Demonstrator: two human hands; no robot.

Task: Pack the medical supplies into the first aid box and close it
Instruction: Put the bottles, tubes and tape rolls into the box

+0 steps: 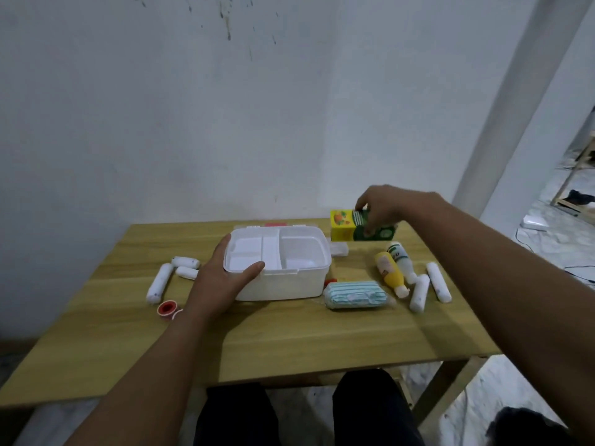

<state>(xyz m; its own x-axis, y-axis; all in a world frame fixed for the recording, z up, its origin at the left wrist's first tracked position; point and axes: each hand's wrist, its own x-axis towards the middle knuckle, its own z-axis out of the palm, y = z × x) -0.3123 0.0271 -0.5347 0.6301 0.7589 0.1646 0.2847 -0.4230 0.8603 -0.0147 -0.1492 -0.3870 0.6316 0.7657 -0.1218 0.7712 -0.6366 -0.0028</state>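
Observation:
An open white first aid box (289, 281) stands mid-table with a white divided tray inside. My left hand (222, 278) grips its left front corner, thumb over the rim. My right hand (383, 207) is closed on a green carton (373, 231) at the back right, beside a yellow carton (342, 225). Right of the box lie a striped blue-white pack (354, 295), a yellow bottle (390, 273), a white bottle (402, 259) and two white bandage rolls (438, 281). Three more bandage rolls (160, 282) and a red tape roll (166, 308) lie on the left.
The wooden table (289, 336) stands against a white wall. The box lid lies open behind the box, with a small clear case (339, 249) at its right side. My legs show under the table's front edge. A doorway with floor clutter is at the far right.

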